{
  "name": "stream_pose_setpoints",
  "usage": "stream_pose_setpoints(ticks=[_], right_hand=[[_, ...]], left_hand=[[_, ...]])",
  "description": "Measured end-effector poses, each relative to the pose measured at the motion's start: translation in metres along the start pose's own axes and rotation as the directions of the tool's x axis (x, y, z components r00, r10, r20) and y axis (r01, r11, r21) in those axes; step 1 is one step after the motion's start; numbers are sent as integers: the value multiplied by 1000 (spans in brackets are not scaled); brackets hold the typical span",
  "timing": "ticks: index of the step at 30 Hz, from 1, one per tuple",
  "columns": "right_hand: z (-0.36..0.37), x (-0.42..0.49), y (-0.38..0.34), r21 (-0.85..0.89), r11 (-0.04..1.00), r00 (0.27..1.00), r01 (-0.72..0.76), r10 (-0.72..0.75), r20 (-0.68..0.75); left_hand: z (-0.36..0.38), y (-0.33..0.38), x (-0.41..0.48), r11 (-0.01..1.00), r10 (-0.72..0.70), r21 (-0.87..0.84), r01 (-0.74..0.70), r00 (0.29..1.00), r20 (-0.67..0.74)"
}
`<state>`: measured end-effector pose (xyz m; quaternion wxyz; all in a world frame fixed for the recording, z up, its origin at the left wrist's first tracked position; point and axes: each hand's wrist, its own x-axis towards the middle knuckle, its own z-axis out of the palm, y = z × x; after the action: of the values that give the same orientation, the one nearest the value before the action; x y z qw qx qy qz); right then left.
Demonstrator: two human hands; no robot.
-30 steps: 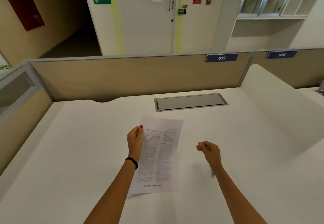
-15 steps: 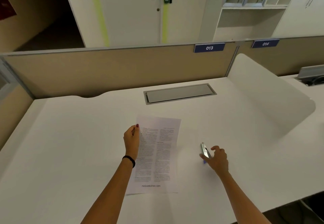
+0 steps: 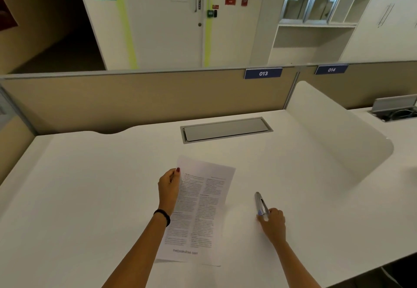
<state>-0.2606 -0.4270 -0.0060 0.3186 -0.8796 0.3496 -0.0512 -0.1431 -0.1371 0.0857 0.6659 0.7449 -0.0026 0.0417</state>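
Observation:
A printed sheet of paper (image 3: pixel 198 211) with two columns of text lies near the middle of the white desk (image 3: pixel 90 186). My left hand (image 3: pixel 169 186) pinches the sheet's upper left edge between thumb and fingers; a black band circles that wrist. A silver pen (image 3: pixel 260 203) lies to the right of the sheet, pointing away from me. My right hand (image 3: pixel 273 223) grips the pen's near end with curled fingers.
A grey cable hatch (image 3: pixel 225 129) is set into the desk behind the paper. A beige partition (image 3: pixel 135 98) with a label 013 closes the back. A white curved divider (image 3: pixel 338 134) stands at the right, with the neighbouring desk beyond it.
My right hand moved from hovering with curled fingers down to the desk and took hold of the pen. The left hand kept its pinch on the paper. The camera tilted.

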Motion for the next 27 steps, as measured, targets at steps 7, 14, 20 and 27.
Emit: stream_pose_setpoints(ticks=[7,14,20,27], right_hand=[[-10,12,-16,469,883,994,-2,54,-97],[-25,12,-55,723,685,992,83,-123,3],[-25,6,-97,576,748,863,332,-486,134],[-16,4,-126,504,718,698,480,-661,278]], left_hand=[[4,3,11,969,89,221,-113,989,115],[12,8,11,852,139,437,-289,929,344],[21,7,6,722,164,530,-446,854,494],[24,5,4,644,171,550,-532,801,574]])
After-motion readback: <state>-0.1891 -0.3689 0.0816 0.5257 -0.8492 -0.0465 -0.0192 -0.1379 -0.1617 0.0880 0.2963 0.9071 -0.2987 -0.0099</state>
